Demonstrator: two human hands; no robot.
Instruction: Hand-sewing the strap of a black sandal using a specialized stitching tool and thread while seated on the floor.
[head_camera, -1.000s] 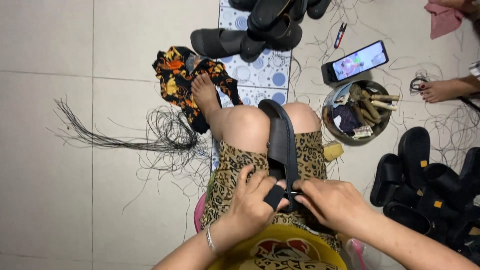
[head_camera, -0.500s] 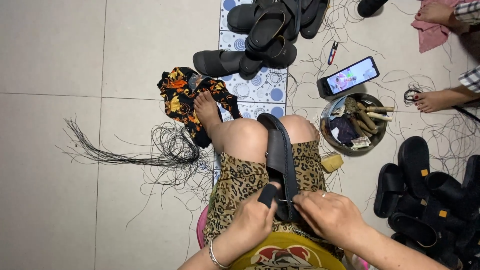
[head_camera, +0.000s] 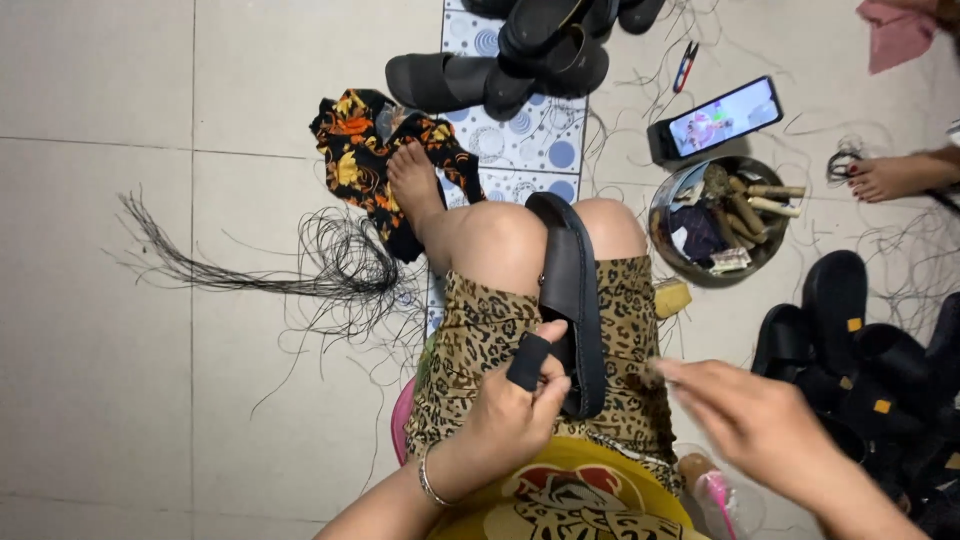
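A bundle of black thread (head_camera: 300, 270) lay on the floor. The left hand (head_camera: 515, 420), thumb in a black guard, gripped the black sandal (head_camera: 572, 290) lying on the lap, stitching seemingly unfinished. The right hand (head_camera: 750, 415), blurred, pinched something thin. A metal bowl (head_camera: 668, 250) held wooden-handled tools and scraps.

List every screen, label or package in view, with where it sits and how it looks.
Smartphone: propped on the floor above the metal bowl, a lit screen with colourful picture.
Small yellow tags: square patches on the black sandals at the right.
No packages clearly seen.
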